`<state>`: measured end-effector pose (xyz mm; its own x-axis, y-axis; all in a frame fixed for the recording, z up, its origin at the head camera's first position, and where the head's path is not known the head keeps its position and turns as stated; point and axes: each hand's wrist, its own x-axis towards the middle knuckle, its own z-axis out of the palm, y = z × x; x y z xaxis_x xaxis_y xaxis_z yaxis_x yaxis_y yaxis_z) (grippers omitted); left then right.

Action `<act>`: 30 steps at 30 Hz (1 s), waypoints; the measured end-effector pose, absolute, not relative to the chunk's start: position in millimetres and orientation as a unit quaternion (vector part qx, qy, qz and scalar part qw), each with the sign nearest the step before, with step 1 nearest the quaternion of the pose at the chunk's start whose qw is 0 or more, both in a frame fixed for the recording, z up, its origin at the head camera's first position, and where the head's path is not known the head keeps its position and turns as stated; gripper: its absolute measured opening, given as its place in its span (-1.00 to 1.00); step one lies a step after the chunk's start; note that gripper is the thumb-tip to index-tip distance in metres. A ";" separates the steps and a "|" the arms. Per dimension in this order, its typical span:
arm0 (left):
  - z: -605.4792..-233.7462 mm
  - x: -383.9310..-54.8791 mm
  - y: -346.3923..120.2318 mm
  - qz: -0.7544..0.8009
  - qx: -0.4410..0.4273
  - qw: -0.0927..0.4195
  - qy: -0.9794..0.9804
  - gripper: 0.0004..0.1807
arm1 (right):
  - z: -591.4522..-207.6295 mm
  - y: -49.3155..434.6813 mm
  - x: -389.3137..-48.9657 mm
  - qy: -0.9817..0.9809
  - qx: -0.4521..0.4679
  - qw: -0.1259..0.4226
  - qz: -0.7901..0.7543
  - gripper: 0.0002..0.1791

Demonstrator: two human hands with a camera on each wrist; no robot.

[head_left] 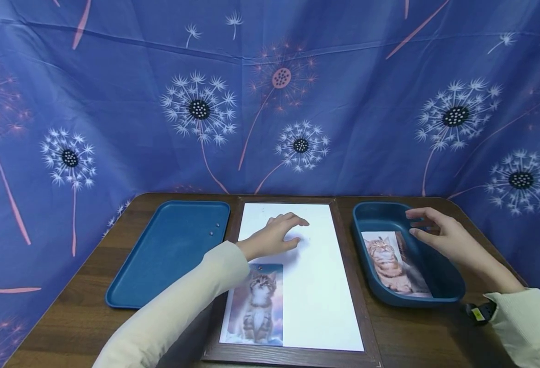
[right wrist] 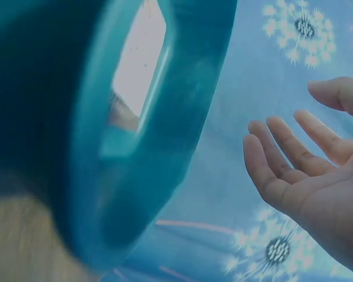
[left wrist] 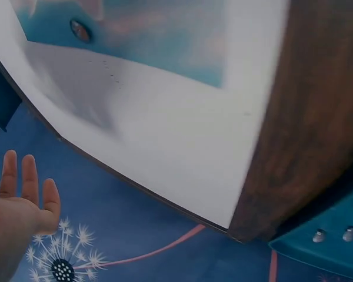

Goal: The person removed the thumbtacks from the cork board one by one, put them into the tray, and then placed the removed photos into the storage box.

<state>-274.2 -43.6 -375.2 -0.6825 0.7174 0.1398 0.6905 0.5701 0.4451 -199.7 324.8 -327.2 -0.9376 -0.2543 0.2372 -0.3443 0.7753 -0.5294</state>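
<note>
My left hand (head_left: 273, 238) hovers over the white board (head_left: 316, 286) with its fingers loosely bent and nothing in them. Below it, a kitten picture (head_left: 258, 312) lies at the board's lower left, with a small round metallic piece (left wrist: 80, 30) at its top edge. On the right, my right hand (head_left: 451, 240) is over the far right rim of a deep blue bin (head_left: 376, 291), fingers relaxed, holding nothing. Inside that bin lie pictures, the top one showing an orange cat (head_left: 385, 260). The right wrist view shows the palm and spread fingers beside the bin.
A flat blue tray (head_left: 169, 250) lies left of the board, with two small shiny round pieces (head_left: 214, 229) near its right edge. A dark wooden frame (head_left: 350, 276) borders the board. Behind the brown table (head_left: 67, 317) hangs a blue dandelion-print cloth (head_left: 353, 92).
</note>
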 end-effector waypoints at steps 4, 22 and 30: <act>-373.8 -270.5 -53.5 0.245 0.399 0.030 0.883 -0.54 | -327.9 309.3 -199.2 -0.931 0.193 0.087 0.298 -0.61; -382.1 -253.9 -89.4 0.238 0.396 0.043 0.886 -0.56 | -336.5 251.5 -194.5 -0.920 0.261 0.092 0.279 -0.60; -390.3 -247.3 -101.8 0.231 0.411 0.034 0.882 -0.56 | -342.7 224.1 -193.3 -0.919 0.275 0.093 0.267 -0.63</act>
<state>-247.3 -101.8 -390.3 -0.6606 0.7395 0.1295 0.7081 0.5566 0.4345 -193.3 224.1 -342.7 -0.8319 -0.4551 0.3173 -0.5543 0.7063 -0.4403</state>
